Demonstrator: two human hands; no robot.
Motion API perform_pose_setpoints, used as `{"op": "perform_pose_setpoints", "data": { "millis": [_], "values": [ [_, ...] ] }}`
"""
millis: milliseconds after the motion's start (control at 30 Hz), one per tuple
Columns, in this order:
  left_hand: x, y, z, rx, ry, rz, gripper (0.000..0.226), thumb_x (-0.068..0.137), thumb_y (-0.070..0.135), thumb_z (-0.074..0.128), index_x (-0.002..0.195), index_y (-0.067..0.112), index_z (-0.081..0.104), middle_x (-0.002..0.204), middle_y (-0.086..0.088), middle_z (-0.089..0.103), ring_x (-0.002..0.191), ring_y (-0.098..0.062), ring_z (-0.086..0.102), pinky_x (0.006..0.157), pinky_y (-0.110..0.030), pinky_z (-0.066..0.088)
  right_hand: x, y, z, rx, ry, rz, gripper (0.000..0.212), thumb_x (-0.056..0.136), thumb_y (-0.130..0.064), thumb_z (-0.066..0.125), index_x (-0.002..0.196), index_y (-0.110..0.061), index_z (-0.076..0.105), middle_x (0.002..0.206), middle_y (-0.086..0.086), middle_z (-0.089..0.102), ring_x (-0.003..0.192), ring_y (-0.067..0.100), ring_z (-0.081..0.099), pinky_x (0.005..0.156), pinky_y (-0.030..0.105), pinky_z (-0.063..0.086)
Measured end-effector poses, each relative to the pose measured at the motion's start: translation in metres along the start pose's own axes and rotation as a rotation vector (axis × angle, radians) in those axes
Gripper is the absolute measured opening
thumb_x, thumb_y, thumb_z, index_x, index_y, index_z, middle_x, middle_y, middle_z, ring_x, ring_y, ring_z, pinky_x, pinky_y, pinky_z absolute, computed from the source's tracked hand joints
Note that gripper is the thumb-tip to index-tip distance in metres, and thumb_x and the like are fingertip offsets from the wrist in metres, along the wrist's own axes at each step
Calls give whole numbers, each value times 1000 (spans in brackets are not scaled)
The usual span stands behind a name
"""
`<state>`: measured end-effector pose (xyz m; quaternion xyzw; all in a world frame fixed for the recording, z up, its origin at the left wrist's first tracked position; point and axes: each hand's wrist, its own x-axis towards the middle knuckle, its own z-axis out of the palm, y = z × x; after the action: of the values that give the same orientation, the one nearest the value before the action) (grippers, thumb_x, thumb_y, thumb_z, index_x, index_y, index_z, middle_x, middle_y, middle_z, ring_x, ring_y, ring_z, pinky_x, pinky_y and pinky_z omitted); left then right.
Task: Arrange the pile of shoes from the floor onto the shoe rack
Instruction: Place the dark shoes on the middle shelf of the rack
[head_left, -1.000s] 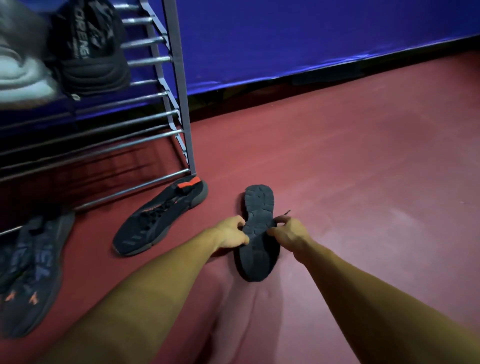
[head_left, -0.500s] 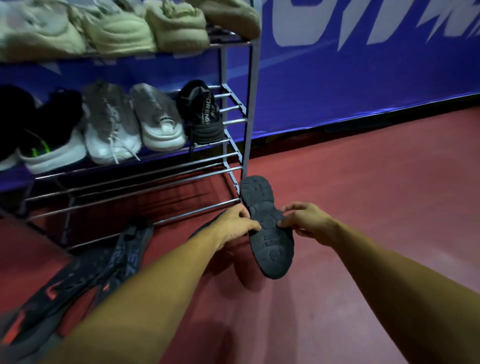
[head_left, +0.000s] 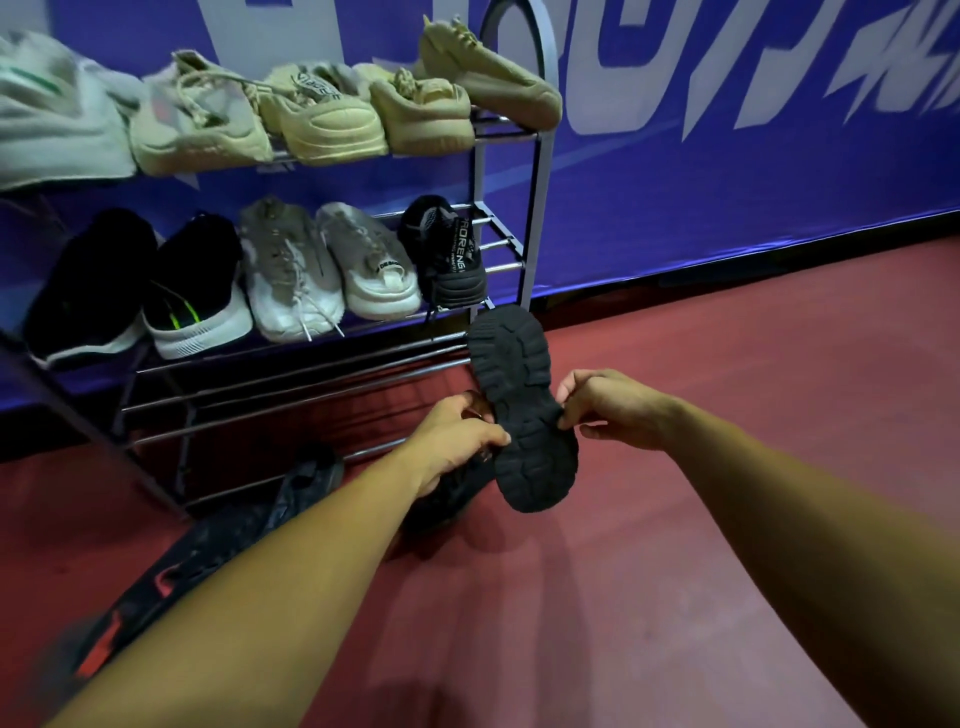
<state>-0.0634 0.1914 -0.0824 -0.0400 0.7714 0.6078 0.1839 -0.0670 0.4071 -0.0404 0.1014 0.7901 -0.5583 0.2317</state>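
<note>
A single wide-angle camera sat on the person's head and looked forward and down, so both forearms ran up from the lower edge toward the middle of the frame, where the left hand (head_left: 457, 436) and right hand (head_left: 608, 410) met on a black shoe (head_left: 524, 410). The view sat close to the hands and low over the red floor (head_left: 753, 364). It faced the right end of the shoe rack (head_left: 538, 208), up and to the left (straight lines bowed near the edges), with a blue banner (head_left: 727, 182) behind.
</note>
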Motion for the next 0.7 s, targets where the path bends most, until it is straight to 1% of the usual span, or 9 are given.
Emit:
{"op": "perform_pose_setpoints", "data": {
  "millis": [67, 200, 267, 400, 467, 500, 567, 633, 700],
  "values": [
    [-2, 3, -1, -5, -8, 21, 28, 69, 2, 80, 82, 15, 59, 65, -1, 62, 60, -19, 57, 66, -33, 51, -1, 2, -1, -12, -16, 8, 34, 72, 10, 60, 75, -23, 57, 75, -4, 60, 78, 13, 55, 61, 24, 40],
    [-8, 16, -1, -77, -26, 60, 32, 75, -2, 79, 95, 12, 59, 77, -3, 62, 56, -7, 58, 45, -14, 43, -3, 4, -3, 2, -7, 13, 34, 74, 10, 60, 74, -23, 53, 80, 0, 57, 77, 12, 54, 62, 24, 39],
    [-9, 22, -1, -110, -58, 81, 33, 75, 1, 81, 100, 12, 61, 79, -3, 63, 58, -6, 60, 49, -13, 45, -3, 5, -3, 9, -7, 4, 33, 75, 10, 59, 73, -22, 51, 78, 0, 57, 76, 13, 55, 62, 24, 40],
    [-7, 40, 1, -184, -82, 127, 26, 77, 11, 83, 92, 16, 63, 74, 2, 64, 58, -6, 59, 53, -16, 45, -2, 4, -5, 143, -3, -23, 28, 78, 3, 59, 75, -23, 51, 75, -1, 54, 75, 13, 53, 64, 25, 39],
    [-7, 52, 3, -220, -85, 151, 17, 81, 18, 80, 91, 18, 66, 81, 1, 67, 64, -9, 59, 54, -17, 44, -4, -2, -7, 278, -47, -26, 11, 85, -19, 66, 81, -24, 58, 77, -2, 57, 79, 13, 58, 73, 28, 40],
    [-8, 58, 4, -235, -96, 165, 11, 85, 17, 76, 93, 18, 68, 83, -1, 68, 63, -7, 59, 53, -15, 43, -5, -4, -8, 331, -79, -28, 14, 85, -35, 70, 86, -24, 62, 81, -2, 61, 84, 14, 61, 80, 30, 41],
    [-8, 67, 6, -257, -142, 184, 9, 91, 12, 68, 99, 15, 71, 85, -2, 70, 63, -3, 60, 57, -15, 41, -4, -8, -11, 368, -126, -46, 48, 78, -60, 73, 101, -18, 68, 99, 2, 69, 97, 18, 65, 94, 33, 45],
    [-9, 74, 9, -258, -206, 183, 16, 91, 12, 66, 100, 22, 75, 89, -1, 75, 71, -7, 60, 69, -23, 38, -6, -12, -10, 397, -176, -92, 58, 84, -60, 67, 119, -13, 69, 114, 7, 72, 104, 24, 68, 99, 36, 51],
    [-7, 79, 14, -243, -246, 195, 22, 87, 13, 70, 101, 28, 76, 93, -1, 76, 78, -13, 62, 76, -30, 36, -6, -16, -7, 463, -213, -128, 40, 95, -44, 59, 116, -12, 70, 105, 11, 74, 91, 23, 73, 83, 33, 59]
  ]
}}
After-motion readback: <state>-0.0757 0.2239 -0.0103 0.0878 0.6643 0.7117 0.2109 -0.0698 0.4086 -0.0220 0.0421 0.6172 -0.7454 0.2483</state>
